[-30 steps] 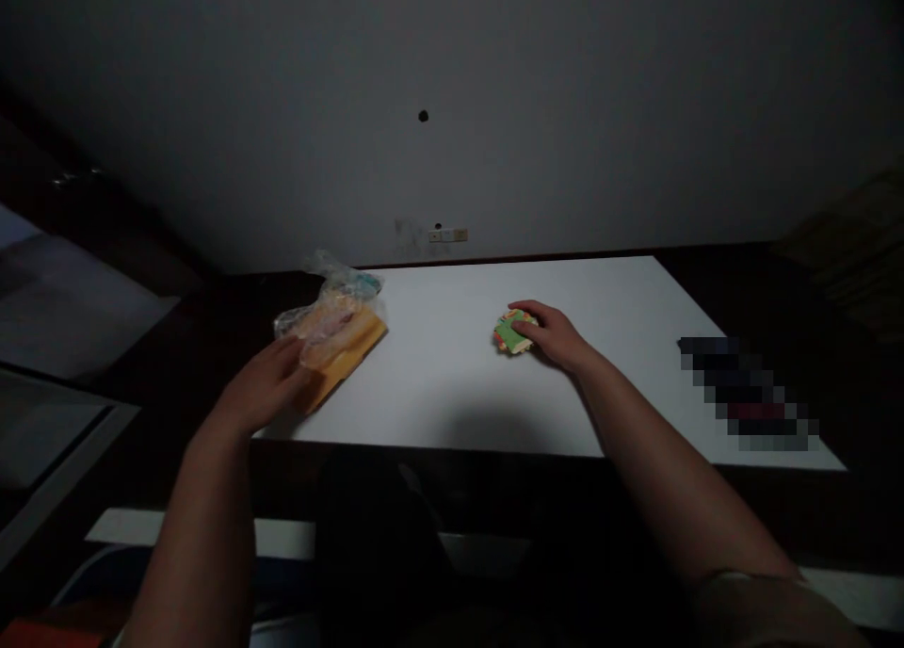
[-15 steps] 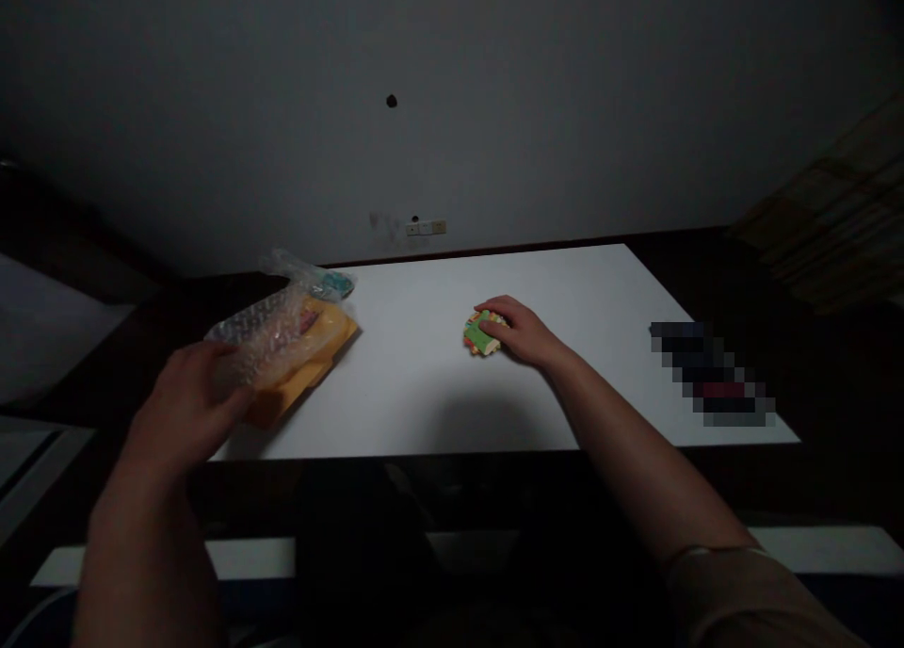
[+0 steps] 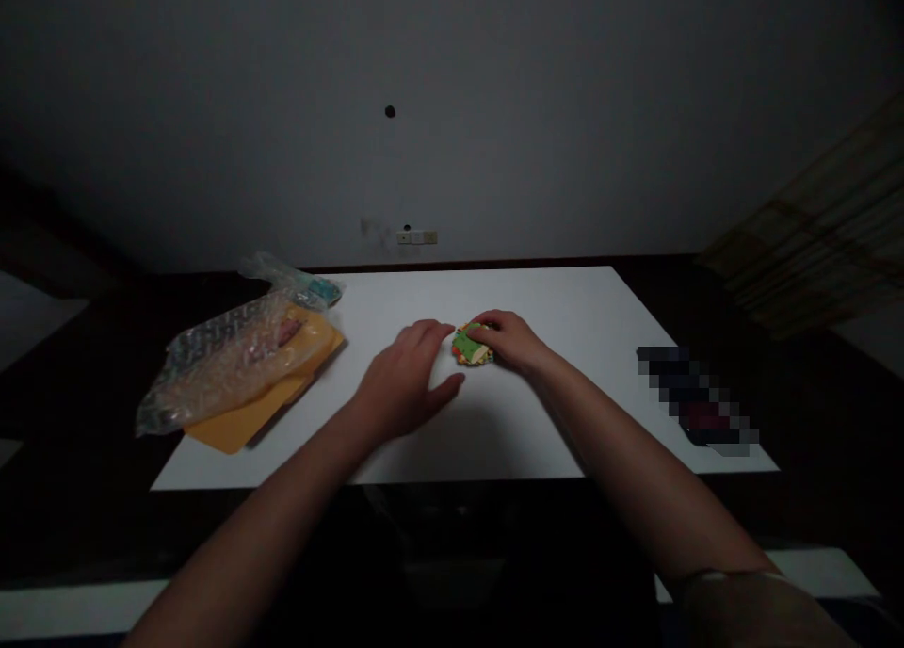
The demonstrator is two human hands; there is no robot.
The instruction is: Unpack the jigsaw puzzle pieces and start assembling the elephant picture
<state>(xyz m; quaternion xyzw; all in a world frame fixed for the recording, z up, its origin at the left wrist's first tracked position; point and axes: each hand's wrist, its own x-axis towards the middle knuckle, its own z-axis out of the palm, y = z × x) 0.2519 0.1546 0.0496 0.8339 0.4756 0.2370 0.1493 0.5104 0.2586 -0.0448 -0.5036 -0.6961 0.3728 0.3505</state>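
Note:
A small, roughly round piece [image 3: 469, 347], mostly green with a colourful scalloped edge, is at the middle of the white table [image 3: 395, 299]; its exact kind I cannot make out. My right hand [image 3: 512, 340] grips it from the right, thumb on top and fingers curled over the far edge. Just to its left, my left hand [image 3: 410, 375] reaches in with thumb and fingers spread apart, and nothing is held between them. Its fingertips are close to the round piece; whether they touch it I cannot tell.
On the table's left lie a yellow padded envelope [image 3: 236, 424] and bubble wrap [image 3: 212, 356] over it, reaching past the edge. Behind them is a clear plastic bag [image 3: 279, 273] with a teal item [image 3: 321, 290]. A pixelated dark object [image 3: 696, 398] lies at the right edge.
My left hand has let go of the bubble wrap and moved right, towards the round piece. The bubble wrap now lies spread on the envelope. My right hand keeps its hold.

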